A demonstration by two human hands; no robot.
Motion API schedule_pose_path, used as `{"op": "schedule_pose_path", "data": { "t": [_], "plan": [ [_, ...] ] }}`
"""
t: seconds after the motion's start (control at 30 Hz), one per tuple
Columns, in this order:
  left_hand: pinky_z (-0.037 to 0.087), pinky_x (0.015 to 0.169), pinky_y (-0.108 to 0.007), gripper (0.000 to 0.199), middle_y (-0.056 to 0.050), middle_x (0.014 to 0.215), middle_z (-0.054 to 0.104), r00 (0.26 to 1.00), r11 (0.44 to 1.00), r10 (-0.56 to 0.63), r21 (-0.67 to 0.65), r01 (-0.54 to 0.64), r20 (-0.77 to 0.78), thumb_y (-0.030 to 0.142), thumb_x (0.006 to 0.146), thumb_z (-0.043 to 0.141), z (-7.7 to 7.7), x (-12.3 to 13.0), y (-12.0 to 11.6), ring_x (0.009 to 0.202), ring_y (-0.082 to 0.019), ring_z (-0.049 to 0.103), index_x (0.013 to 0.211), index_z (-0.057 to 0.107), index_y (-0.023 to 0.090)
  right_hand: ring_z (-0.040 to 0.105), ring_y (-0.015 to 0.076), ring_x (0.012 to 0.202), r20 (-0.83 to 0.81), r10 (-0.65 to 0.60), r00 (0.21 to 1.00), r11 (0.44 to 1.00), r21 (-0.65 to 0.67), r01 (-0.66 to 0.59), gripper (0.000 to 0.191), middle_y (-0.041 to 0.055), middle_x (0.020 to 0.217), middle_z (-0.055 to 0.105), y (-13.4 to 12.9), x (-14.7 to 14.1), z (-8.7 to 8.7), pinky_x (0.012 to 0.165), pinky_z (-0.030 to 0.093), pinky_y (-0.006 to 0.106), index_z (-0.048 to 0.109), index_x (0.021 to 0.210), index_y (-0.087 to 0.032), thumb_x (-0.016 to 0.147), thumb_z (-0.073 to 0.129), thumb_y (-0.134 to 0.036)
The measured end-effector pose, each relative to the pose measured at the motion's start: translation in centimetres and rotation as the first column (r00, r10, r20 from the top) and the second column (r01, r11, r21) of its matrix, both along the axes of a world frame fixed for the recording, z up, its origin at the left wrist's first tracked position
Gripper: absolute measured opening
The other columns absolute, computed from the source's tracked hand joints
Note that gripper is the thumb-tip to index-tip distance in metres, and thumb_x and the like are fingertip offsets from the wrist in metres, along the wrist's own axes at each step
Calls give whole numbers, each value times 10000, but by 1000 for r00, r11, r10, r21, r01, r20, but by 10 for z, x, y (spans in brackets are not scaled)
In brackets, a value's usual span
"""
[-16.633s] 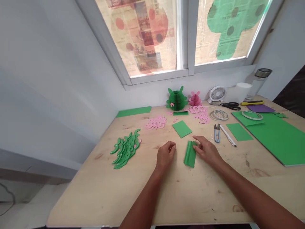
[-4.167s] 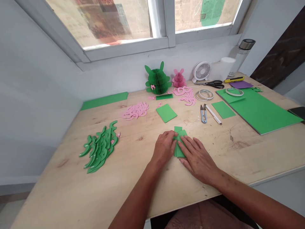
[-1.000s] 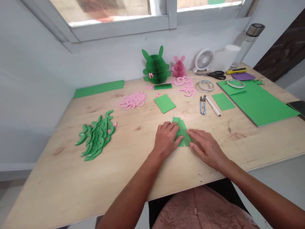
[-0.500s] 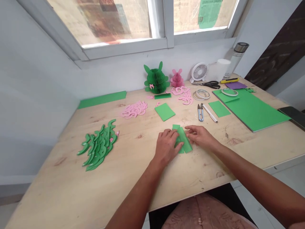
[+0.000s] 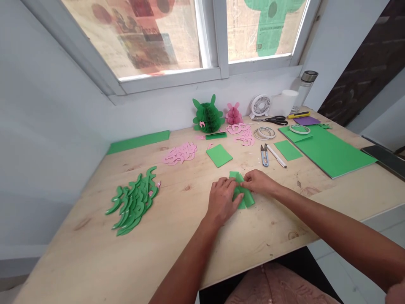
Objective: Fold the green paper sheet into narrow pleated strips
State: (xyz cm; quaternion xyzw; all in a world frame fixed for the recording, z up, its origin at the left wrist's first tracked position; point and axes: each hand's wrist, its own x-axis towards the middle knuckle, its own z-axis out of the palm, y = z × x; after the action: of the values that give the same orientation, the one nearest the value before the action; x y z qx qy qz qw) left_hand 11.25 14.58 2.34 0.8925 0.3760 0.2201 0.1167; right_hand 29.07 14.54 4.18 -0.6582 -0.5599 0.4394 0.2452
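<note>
Green folded paper lies flat on the worktop, just below centre, in overlapping strips with one short end showing at the top left. The left hand rests over its left side with the fingers curled onto it. The right hand reaches in from the right, and its fingertips touch the top of the paper close beside the left fingers. Both grips are closed around the paper, but I cannot tell whether either one is pinching it or only pressing down.

Upper centre, a green honeycomb figure and a smaller pink honeycomb figure stand against the wall. A green card lies above the hands, and pink cut-outs are heaped to its upper left. More pink cut-outs lie to its upper right. Green cut-outs form a pile at left.

Toward the right are thread snips, a white pen, tape rolls and black-handled scissors. A large green sheet lies further right, and a phone sits at the far right edge.
</note>
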Motion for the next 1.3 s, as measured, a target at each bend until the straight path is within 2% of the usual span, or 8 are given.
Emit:
{"op": "schedule_pose_path", "data": {
  "t": [0.13,0.23,0.37,0.63,0.7,0.83,1.0,1.3],
  "plan": [
    [433,836,-440,113,-72,1122,662,998,1000,8,-23,-6,63,252,800,615,-1,0,0,1041,-273,549,904,606,210,406,88,424,-39,-16,999,999,35,17,246,-66,420,447,-2,1,-3,437,269,229,451,517,-196,654,651,-236],
    [448,849,-424,76,-79,1082,669,973,998,55,-44,-47,224,221,819,569,1,0,1,1034,-259,570,888,598,205,399,94,430,-112,-16,994,998,51,22,224,-64,451,450,-7,3,-5,437,273,236,479,579,-198,691,621,-333],
    [488,783,-333,110,-54,947,683,846,979,197,-141,-145,495,199,843,510,5,0,1,924,-195,622,920,588,200,401,96,441,-192,8,981,996,93,10,275,-67,487,440,-12,2,3,446,287,238,497,653,-200,732,588,-447],
    [465,710,-285,95,-33,831,671,708,950,290,-281,-133,644,251,823,544,12,0,1,789,-164,622,871,599,190,397,84,459,-461,-41,886,989,109,102,340,-68,500,456,-7,-12,12,459,299,229,534,648,-183,686,698,-478],
    [455,634,-256,129,-12,755,648,633,908,353,-415,-56,689,298,826,555,12,2,1,681,-139,603,882,582,185,406,86,467,-489,-41,871,987,114,110,347,-65,503,461,-6,-15,10,469,310,230,532,645,-182,688,708,-478],
    [392,482,-208,292,46,596,554,502,753,496,-639,159,709,406,790,610,13,4,3,494,-97,508,954,553,172,421,94,495,-515,-8,857,977,178,116,362,-56,524,462,-6,-20,8,494,332,235,511,634,-189,734,681,-492],
    [351,424,-195,329,64,525,498,484,649,550,-713,266,681,461,717,673,17,4,4,421,-73,426,815,575,164,421,101,525,-547,17,837,965,227,129,350,-46,550,473,-8,-23,2,502,325,234,502,638,-194,764,665,-477],
    [373,471,-205,271,36,510,520,493,658,544,-710,252,679,388,704,688,21,5,1,458,-79,451,607,586,156,404,101,522,-515,-30,857,960,224,169,345,-50,543,447,-12,-21,-2,493,313,231,485,633,-196,765,665,-459]
  ]
}}
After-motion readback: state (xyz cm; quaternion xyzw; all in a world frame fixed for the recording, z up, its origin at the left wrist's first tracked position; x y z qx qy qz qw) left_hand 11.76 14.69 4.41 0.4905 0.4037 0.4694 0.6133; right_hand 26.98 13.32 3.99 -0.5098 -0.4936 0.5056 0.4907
